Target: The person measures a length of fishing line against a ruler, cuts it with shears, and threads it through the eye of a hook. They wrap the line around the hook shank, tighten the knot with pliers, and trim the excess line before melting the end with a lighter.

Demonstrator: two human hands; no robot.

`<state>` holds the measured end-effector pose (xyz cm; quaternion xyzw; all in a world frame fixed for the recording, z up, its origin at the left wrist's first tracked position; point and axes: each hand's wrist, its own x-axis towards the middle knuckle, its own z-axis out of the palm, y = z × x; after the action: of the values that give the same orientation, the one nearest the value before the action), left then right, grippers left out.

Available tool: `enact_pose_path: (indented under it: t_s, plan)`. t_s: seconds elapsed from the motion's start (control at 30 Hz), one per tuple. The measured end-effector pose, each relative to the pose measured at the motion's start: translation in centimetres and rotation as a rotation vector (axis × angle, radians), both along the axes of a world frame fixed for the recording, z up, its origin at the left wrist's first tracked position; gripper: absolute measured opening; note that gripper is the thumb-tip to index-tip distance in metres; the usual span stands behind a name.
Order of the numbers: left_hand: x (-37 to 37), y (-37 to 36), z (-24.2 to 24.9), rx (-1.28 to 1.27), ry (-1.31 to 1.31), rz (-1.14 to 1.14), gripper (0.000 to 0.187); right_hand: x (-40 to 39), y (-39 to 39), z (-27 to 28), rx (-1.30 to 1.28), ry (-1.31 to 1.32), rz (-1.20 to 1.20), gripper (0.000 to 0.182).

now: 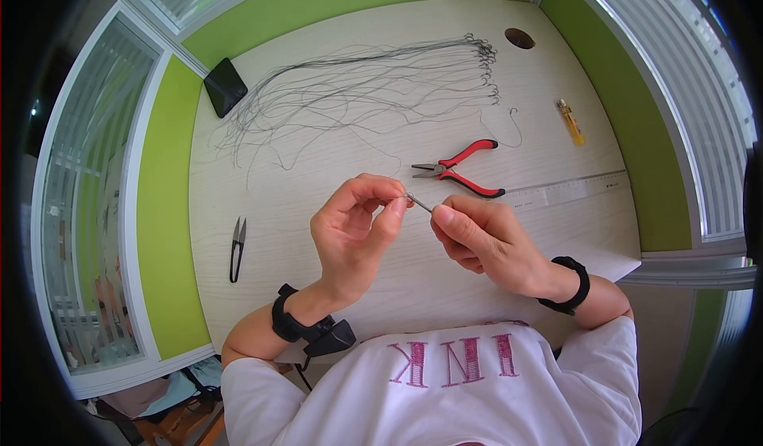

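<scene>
My left hand (350, 231) is closed in a pinch, thumb against forefinger, at the tip of a thin metal rod (420, 204). What those fingers hold is too small to make out. The rod's other end sits in my right hand (494, 239), between thumb and curled fingers. Just beyond my hands lie pliers (457, 168) with red and black handles, jaws pointing left. Farther back, a bundle of thin dark lines (358, 73) stretches across the table, with several small hooks (485, 57) at its right end. One separate hook with line (514, 116) rests nearer the pliers.
Small black thread snips (238, 249) lie at the left of the pale table (318, 140). A clear ruler (564, 191) and a yellow lighter-like item (571, 122) are at right. A black device (226, 88) stands back left; green partitions (358, 1) border the table.
</scene>
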<state>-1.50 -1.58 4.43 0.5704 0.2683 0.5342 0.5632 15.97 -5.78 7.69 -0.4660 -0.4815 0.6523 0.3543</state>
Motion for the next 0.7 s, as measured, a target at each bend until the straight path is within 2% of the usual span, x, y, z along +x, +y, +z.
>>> enact_pose_path:
  t_s: [0.7]
  plan:
    - [-0.34, -0.09, 0.06, -0.054, 0.041, -0.043, 0.008, 0.18, 0.07, -0.45, 0.129, -0.115, -0.015, 0.043]
